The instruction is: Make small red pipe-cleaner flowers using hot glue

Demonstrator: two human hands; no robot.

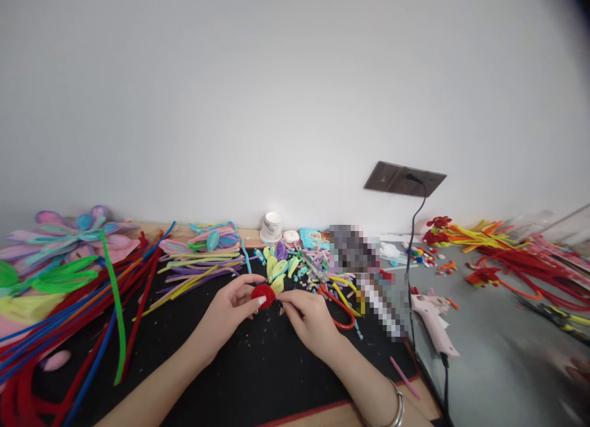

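Observation:
My left hand [230,307] is closed on a small round coil of fuzzy red pipe cleaner [262,297], thumb on its near face and fingers behind. The coil is held a little above the black mat [235,378]. From the other side, my right hand [306,316] pinches at the coil's right edge, and its fingertips cover the bit they grip. Just behind the coil lie yellow-green pipe cleaner loops [277,270]. Orange-handled scissors [338,307] rest to the right of my right hand, partly among scraps.
Long red, blue and orange pipe cleaners [92,304] spread at left, beside a pastel flower [78,233]. A white cup [271,227] stands by the wall. At right are a corded glue gun [436,325], red pipe cleaners [520,273] and pliers [557,319]. A hand [578,375] blurs at the right edge.

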